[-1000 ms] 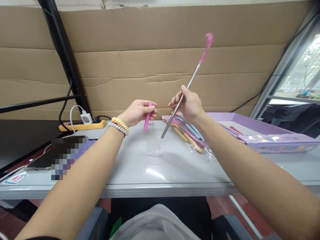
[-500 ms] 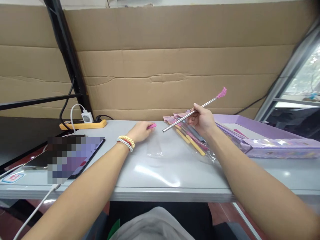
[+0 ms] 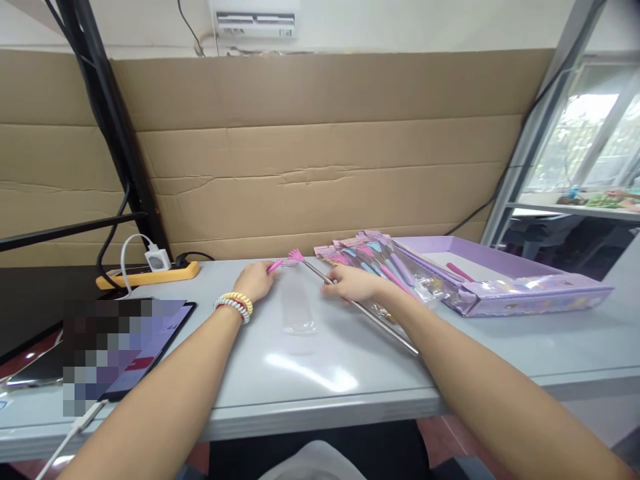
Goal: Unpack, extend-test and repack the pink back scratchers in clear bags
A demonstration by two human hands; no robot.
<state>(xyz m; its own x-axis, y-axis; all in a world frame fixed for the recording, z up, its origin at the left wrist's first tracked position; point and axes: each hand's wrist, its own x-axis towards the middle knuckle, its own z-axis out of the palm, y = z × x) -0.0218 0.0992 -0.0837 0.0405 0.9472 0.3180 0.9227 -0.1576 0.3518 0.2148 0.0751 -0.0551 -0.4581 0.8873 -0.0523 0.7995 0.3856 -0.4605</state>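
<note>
A metal-rod back scratcher with a pink claw head [image 3: 297, 255] is in my right hand [image 3: 353, 283]. My right fingers close around its rod, which slants down toward my right forearm. My left hand [image 3: 253, 280] is closed on a small pink stick-like piece [image 3: 275, 266], its tip just left of the claw. Below the two hands, a clear plastic sleeve [image 3: 297, 307] lies flat on the table; whether my left fingers also touch its upper end I cannot tell. Packaged back scratchers [image 3: 383, 257] in pink, blue and purple lie beyond my right hand.
A shallow purple box [image 3: 530, 297] with a pink item [image 3: 459, 272] inside stands at the right. To the left are a tablet [image 3: 150, 363], a yellow power strip [image 3: 175, 275] and white cables. Cardboard [image 3: 320, 153] lines the table's back edge.
My right hand has lowered and turned the back scratcher, so its claw now points left toward my left hand. The pink piece stays in my left hand. The view has tilted up.
</note>
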